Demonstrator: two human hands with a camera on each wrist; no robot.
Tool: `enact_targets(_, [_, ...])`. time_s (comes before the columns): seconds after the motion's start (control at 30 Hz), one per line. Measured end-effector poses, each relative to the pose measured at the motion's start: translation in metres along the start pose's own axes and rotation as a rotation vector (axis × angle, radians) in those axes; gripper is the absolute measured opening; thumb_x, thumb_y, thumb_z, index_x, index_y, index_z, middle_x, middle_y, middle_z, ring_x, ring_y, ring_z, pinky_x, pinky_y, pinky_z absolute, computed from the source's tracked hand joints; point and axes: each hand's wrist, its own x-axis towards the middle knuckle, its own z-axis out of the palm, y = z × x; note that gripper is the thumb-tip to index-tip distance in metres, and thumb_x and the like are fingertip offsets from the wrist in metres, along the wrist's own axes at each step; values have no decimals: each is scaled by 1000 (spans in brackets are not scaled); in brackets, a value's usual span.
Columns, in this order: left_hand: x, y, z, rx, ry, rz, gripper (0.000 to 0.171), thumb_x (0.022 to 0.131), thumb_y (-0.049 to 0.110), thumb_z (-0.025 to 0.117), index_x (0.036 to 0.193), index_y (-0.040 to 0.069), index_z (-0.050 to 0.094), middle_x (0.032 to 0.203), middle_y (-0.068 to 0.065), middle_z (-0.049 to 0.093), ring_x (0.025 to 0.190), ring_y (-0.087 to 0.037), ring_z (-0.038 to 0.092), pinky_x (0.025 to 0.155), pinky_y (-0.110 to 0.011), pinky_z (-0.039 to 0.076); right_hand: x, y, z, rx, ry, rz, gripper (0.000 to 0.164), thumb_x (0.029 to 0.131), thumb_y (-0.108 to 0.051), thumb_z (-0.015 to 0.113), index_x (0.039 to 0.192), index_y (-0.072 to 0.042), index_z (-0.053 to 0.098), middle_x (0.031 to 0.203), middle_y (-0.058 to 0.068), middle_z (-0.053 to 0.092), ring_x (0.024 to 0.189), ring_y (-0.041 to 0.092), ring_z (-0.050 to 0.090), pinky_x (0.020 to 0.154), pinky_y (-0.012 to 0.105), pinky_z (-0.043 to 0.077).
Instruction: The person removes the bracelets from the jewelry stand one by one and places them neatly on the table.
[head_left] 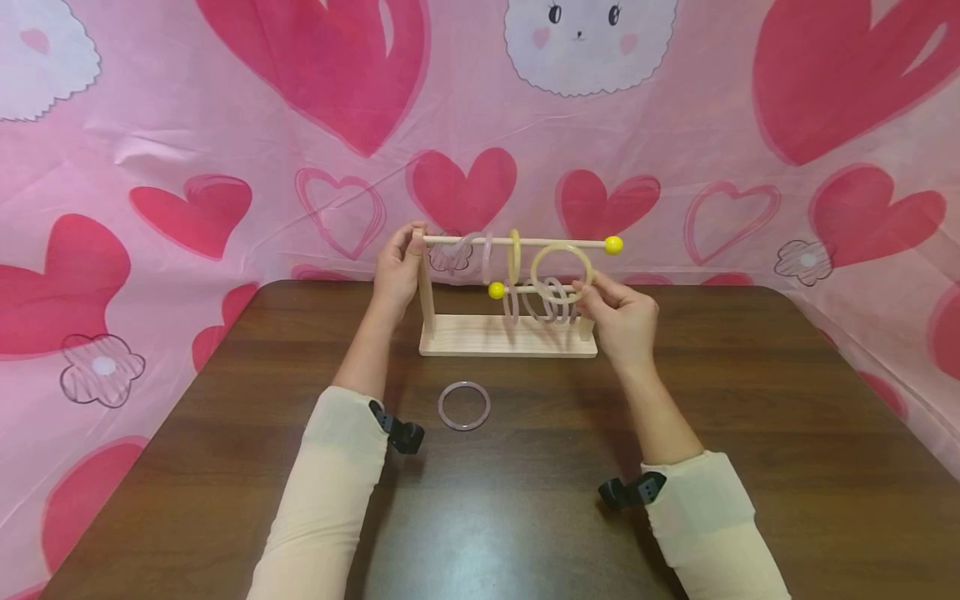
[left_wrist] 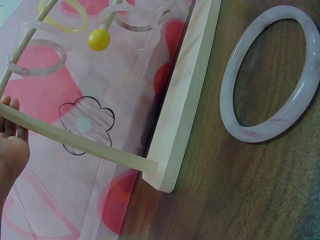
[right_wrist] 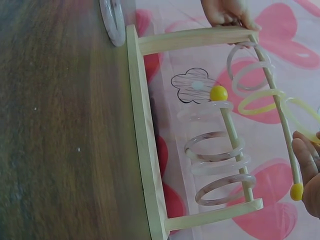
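A wooden bangle stand (head_left: 480, 343) has two rods tipped with yellow balls, at different heights. My left hand (head_left: 397, 271) grips the top of its left post (left_wrist: 75, 140). In my right hand (head_left: 622, 321), thumb and fingers pinch a yellow bangle (head_left: 534, 268) at its right side, near the upper rod (right_wrist: 282, 127); whether the rod passes through it I cannot tell. Another yellow bangle (head_left: 514, 257) and two pale lilac bangles (head_left: 487, 258) hang on the upper rod. Several pale and brownish bangles (right_wrist: 225, 200) hang on the lower rod.
One pale lilac bangle (head_left: 464, 427) lies flat on the dark wooden table (head_left: 525, 517), in front of the stand. Behind the table hangs a pink cloth (head_left: 465, 108) printed with hearts. Each wrist wears a black camera strap (head_left: 405, 437).
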Motion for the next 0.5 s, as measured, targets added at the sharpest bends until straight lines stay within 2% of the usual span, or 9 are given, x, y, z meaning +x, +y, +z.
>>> enact_targets(0.03, [0, 0, 0, 1, 0, 2, 37, 92, 20, 49, 120, -5, 51, 109, -14, 57, 91, -12, 49, 78, -24, 40, 0, 0, 0, -3, -4, 9, 24, 84, 4, 63, 106, 12, 62, 87, 28, 64, 61, 3, 64, 57, 21, 52])
enact_targets(0.13, [0, -1, 0, -1, -6, 13, 38, 92, 21, 49, 119, -5, 51, 113, -21, 56, 89, -7, 49, 80, -24, 40, 0, 3, 1, -4, -19, 36, 23, 83, 3, 65, 104, 11, 64, 86, 25, 65, 60, 4, 64, 57, 23, 52])
enact_targets(0.23, [1, -2, 0, -4, -10, 17, 37, 93, 20, 48, 120, -5, 51, 117, -24, 54, 91, -7, 49, 81, -24, 39, -1, 3, 1, -2, -45, 83, 22, 83, 4, 65, 104, 11, 64, 89, 26, 65, 60, 5, 65, 57, 24, 52])
enact_targets(0.27, [1, -2, 0, -6, -10, 15, 37, 93, 20, 48, 120, -5, 51, 117, -24, 54, 92, -8, 49, 82, -24, 39, -2, 3, 1, -3, -59, 94, 23, 83, 4, 65, 104, 12, 63, 93, 31, 62, 60, 5, 65, 58, 25, 52])
enact_targets(0.37, [1, -2, 0, -7, -7, 7, 37, 93, 19, 48, 121, -5, 50, 117, -22, 55, 92, -10, 49, 82, -24, 39, -2, 3, 0, -36, -104, 134, 23, 83, 5, 64, 105, 13, 62, 99, 31, 61, 60, 4, 64, 59, 24, 52])
enact_targets(0.5, [0, -1, -1, -2, -7, -1, 41, 91, 23, 49, 122, -5, 50, 117, -22, 55, 94, -11, 49, 83, -25, 40, -3, 4, 0, -97, -183, 144, 23, 83, 4, 63, 105, 13, 63, 99, 31, 61, 59, 1, 62, 59, 23, 52])
